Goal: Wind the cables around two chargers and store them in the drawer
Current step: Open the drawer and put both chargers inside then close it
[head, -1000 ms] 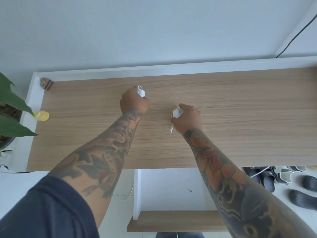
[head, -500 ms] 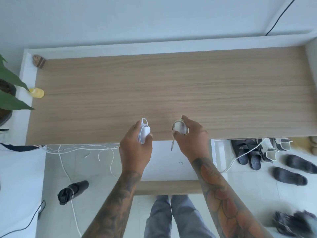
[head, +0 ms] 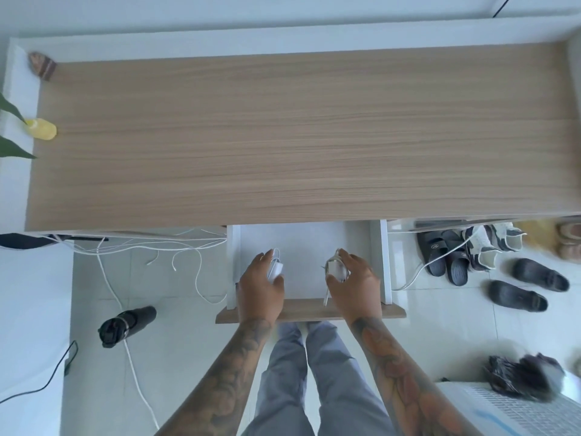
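Head view, left to right: over the open drawer point(head: 301, 240), the left hand point(head: 261, 286) grips a white charger point(head: 275, 268) with wound cable; the right hand point(head: 353, 283) grips a second white charger point(head: 334, 267), a cable end point(head: 327, 294) dangling.

The tabletop point(head: 301, 136) is light wood with fine horizontal grain. The open drawer point(head: 305, 237) is white inside, with a wood-toned front. Both chargers, the left charger point(head: 276, 268) and right charger point(head: 335, 266), are white with white cables. A small yellow object point(head: 42, 129), perhaps a toy, sits by green leaves point(head: 11, 130). The floor point(head: 176, 325) is pale tile. The slippers point(head: 446, 256) are dark grey.
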